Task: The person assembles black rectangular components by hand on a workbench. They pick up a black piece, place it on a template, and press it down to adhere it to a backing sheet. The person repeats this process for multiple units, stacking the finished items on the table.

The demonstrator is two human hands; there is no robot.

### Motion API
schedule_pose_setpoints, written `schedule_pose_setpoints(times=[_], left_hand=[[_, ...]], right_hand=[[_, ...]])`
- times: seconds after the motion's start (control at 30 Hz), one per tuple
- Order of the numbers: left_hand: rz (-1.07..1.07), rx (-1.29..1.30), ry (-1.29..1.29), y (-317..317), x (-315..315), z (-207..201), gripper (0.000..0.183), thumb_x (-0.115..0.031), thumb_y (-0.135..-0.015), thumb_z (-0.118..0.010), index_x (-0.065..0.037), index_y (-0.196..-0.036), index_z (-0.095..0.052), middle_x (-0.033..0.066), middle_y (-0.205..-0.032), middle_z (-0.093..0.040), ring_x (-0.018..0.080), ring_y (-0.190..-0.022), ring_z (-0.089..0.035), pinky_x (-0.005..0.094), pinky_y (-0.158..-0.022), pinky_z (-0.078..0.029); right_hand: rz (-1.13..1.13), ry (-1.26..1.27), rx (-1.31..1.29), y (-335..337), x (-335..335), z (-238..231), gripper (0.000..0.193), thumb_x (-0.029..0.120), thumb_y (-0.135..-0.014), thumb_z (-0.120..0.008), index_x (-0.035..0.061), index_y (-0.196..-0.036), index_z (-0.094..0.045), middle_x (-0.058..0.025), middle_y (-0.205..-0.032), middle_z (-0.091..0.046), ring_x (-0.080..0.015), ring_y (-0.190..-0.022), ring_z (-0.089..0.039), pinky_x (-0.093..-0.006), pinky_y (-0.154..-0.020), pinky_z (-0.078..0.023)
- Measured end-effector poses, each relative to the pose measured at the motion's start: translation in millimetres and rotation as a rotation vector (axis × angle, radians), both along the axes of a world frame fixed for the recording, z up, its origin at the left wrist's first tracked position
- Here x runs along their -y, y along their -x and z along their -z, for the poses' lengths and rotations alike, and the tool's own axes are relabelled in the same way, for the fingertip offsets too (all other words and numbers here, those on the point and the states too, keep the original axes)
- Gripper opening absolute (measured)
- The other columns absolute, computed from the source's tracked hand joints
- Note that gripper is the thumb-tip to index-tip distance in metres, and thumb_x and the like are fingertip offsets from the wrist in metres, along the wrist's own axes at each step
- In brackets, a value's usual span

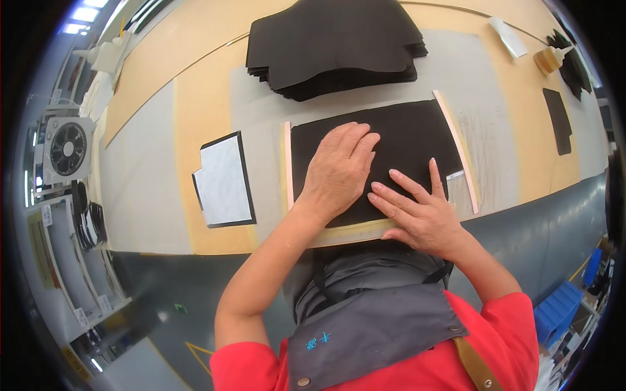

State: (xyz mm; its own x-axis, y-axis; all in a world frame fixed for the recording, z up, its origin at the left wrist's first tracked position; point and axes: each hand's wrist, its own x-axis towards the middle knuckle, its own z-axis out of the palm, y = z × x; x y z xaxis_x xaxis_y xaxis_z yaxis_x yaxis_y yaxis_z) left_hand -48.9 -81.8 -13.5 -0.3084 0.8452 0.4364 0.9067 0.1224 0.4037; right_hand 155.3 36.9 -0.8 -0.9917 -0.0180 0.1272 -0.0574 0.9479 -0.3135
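Observation:
A black sheet (pixel 411 133) lies flat on the table in front of me, between two pale pink strips. My left hand (pixel 342 163) rests on its left half with the fingers bent and pressed together; whatever they hold, if anything, is hidden beneath them. Spread over the lower right part of the sheet, my right hand (pixel 420 212) is open, its fingertips touching the black surface. The left strip (pixel 288 166) runs along the sheet's left edge, and the right strip (pixel 456 153) slants along its right edge. A small white tag (pixel 455 175) shows beside the right hand.
Behind the sheet stands a stack of black cut panels (pixel 332 45). A white piece with black edging (pixel 225 182) lies to the left. At the right are a small black piece (pixel 557 122) and a bottle with amber contents (pixel 549 60). The table's front edge borders my apron.

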Motion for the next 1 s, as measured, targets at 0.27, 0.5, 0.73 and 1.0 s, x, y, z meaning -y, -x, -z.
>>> schedule_pose_setpoints(times=[0.27, 0.5, 0.73, 1.0], left_hand=[[-0.043, 0.047, 0.036, -2.1, 5.4, 6.4, 0.038, -0.011, -0.093, -0.072, -0.010, -0.131, -0.065, 0.0108, -0.139, -0.060, 0.0338, -0.135, -0.055, 0.0515, -0.117, -0.043], [-0.112, 0.101, 0.044, -6.4, 12.4, 8.9, 0.052, -0.018, -0.097, -0.067, -0.002, -0.146, -0.056, 0.0176, -0.154, -0.053, 0.0358, -0.146, -0.047, 0.0515, -0.122, -0.036], [-0.140, 0.076, 0.113, -4.9, 13.3, 6.9, 0.054, -0.017, -0.097, -0.068, -0.002, -0.147, -0.055, 0.0166, -0.154, -0.054, 0.0344, -0.146, -0.048, 0.0507, -0.123, -0.035], [0.006, -0.002, 0.083, 7.9, 0.9, 8.0, 0.053, -0.018, -0.099, -0.066, -0.004, -0.149, -0.055, 0.0145, -0.154, -0.055, 0.0334, -0.144, -0.050, 0.0484, -0.121, -0.040]], right_hand=[[-0.010, -0.002, 0.052, 3.3, 1.9, -5.7, 0.071, 0.053, -0.087, -0.071, 0.0227, -0.150, -0.059, 0.0073, -0.158, -0.053, -0.0229, -0.152, -0.040, -0.0739, -0.126, -0.009], [-0.018, -0.026, 0.062, 5.1, 2.1, -10.5, 0.068, 0.051, -0.087, -0.070, 0.0194, -0.147, -0.062, 0.0045, -0.156, -0.055, -0.0256, -0.152, -0.041, -0.0731, -0.125, -0.010], [-0.027, -0.012, 0.082, 5.6, 0.3, -10.8, 0.067, 0.051, -0.090, -0.069, 0.0212, -0.150, -0.060, 0.0056, -0.157, -0.054, -0.0247, -0.152, -0.042, -0.0725, -0.126, -0.010], [-0.043, -0.032, 0.063, 5.7, -2.4, -5.9, 0.067, 0.053, -0.093, -0.065, 0.0226, -0.152, -0.057, 0.0066, -0.160, -0.051, -0.0230, -0.153, -0.040, -0.0717, -0.126, -0.009]])
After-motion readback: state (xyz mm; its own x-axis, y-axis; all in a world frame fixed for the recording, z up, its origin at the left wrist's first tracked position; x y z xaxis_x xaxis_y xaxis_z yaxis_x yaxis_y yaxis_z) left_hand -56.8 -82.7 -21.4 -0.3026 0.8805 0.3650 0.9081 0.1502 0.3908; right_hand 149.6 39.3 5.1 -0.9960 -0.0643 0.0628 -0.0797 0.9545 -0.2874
